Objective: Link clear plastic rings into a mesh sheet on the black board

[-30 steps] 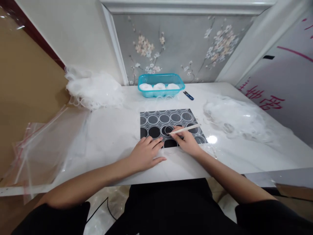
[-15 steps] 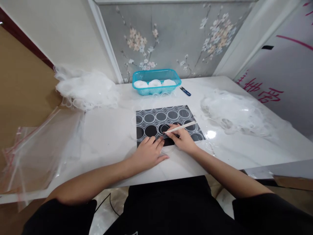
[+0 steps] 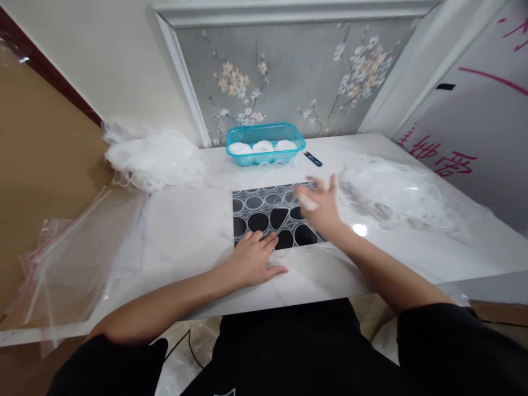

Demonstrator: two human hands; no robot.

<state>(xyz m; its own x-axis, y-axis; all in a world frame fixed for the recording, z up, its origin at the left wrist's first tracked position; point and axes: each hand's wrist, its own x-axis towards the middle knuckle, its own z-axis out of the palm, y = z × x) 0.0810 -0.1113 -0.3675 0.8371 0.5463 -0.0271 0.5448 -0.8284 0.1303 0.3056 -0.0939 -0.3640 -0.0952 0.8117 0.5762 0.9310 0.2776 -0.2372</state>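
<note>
A rectangular black sheet patterned with pale rings lies on the white tabletop in front of me. Some of its round areas look solid black, others greyer. My left hand rests on the sheet's near edge, palm down, fingers stretched out and thumb apart, holding nothing. Above the right part of the sheet is my right hand, smeared by motion, with some fingers spread. A short, blurred length of a white stick shows in its grip; the rest of the stick is hidden or foreshortened.
Behind the sheet stands a blue basket holding white rolls. Small blue-handled snips lie beside it. Heaps of translucent rings sit left and right. Clear plastic bags hang over the table's left edge.
My right hand has lifted from the sheet's middle and moved right and away from me, its fingers spreading and the stick turning. My left hand stays put on the sheet. The view has tilted slightly.
</note>
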